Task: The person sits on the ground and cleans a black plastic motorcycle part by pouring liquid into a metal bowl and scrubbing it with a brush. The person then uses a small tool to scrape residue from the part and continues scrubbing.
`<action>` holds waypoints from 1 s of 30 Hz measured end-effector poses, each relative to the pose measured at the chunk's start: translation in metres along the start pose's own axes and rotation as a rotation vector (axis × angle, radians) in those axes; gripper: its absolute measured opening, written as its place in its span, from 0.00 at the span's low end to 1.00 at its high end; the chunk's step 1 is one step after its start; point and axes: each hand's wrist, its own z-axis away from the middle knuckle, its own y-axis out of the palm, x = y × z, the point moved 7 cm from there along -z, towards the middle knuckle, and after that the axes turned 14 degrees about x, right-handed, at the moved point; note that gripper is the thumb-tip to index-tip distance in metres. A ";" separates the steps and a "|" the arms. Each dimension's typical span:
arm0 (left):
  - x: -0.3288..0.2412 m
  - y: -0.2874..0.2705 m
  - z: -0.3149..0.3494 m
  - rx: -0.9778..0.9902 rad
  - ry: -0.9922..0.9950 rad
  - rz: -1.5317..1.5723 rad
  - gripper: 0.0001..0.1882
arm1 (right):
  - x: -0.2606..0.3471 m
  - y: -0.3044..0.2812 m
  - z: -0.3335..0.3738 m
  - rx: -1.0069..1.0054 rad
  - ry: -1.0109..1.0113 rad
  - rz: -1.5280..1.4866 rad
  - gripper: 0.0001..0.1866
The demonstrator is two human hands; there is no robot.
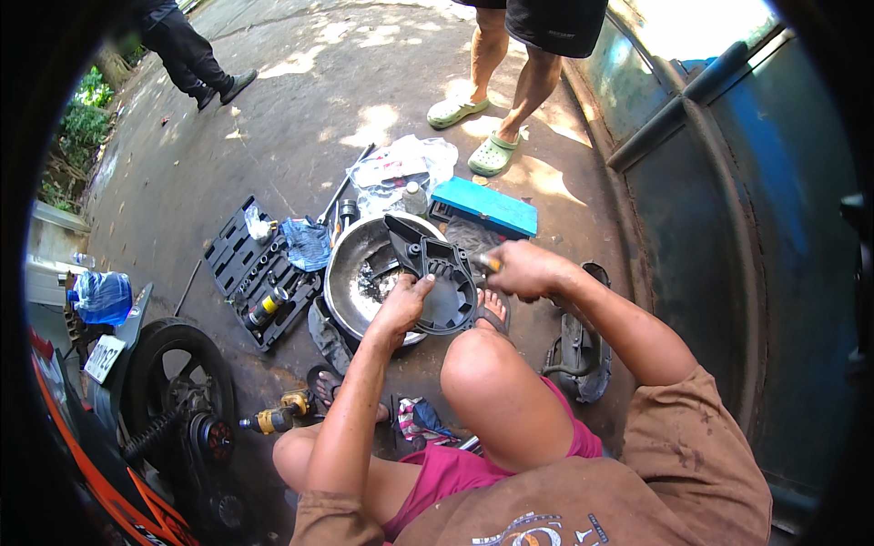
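My left hand (402,306) grips the near left edge of a black moulded plastic cover (448,302), with a round ribbed section and a pointed arm. The cover is held tilted over the right part of a round metal basin (340,289), where dark wet grime shows inside. At the cover's right side, my right hand (530,271) is closed around a small tool with an orange-yellow part (492,263). Its working end is blurred against the cover's rim, so I cannot tell its kind or whether it touches.
Left of the basin lies an open black socket case (259,273) with a spray can (268,308) and blue cloth (307,243). A blue toolbox (487,206) stands beyond. A yellow impact driver (278,416), motorcycle wheel (177,378) and dark vehicle part (580,350) lie around. Two people stand ahead.
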 end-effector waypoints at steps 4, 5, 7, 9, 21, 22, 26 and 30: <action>0.000 0.001 -0.002 0.034 0.003 -0.015 0.28 | -0.003 -0.010 -0.008 -0.037 -0.064 -0.098 0.16; 0.000 0.002 -0.003 0.041 0.008 -0.010 0.28 | -0.003 -0.016 -0.009 -0.087 -0.069 -0.136 0.15; -0.001 0.001 -0.004 0.034 0.051 -0.009 0.27 | -0.001 -0.023 -0.011 -0.153 -0.100 -0.170 0.13; -0.002 0.001 -0.005 0.037 0.077 0.003 0.27 | -0.002 -0.015 -0.018 0.003 -0.028 -0.111 0.13; -0.002 0.004 -0.003 0.054 0.186 0.006 0.27 | 0.020 -0.018 -0.042 -0.052 -0.274 -0.184 0.17; 0.004 0.004 -0.006 0.067 0.122 0.041 0.28 | 0.024 -0.022 -0.040 -0.125 -0.315 -0.145 0.17; 0.012 -0.001 -0.011 0.074 0.132 0.070 0.27 | 0.031 -0.011 -0.036 -0.020 -0.325 -0.050 0.20; 0.017 -0.002 -0.016 0.079 0.135 0.057 0.27 | 0.034 -0.021 -0.034 -0.054 -0.252 -0.122 0.19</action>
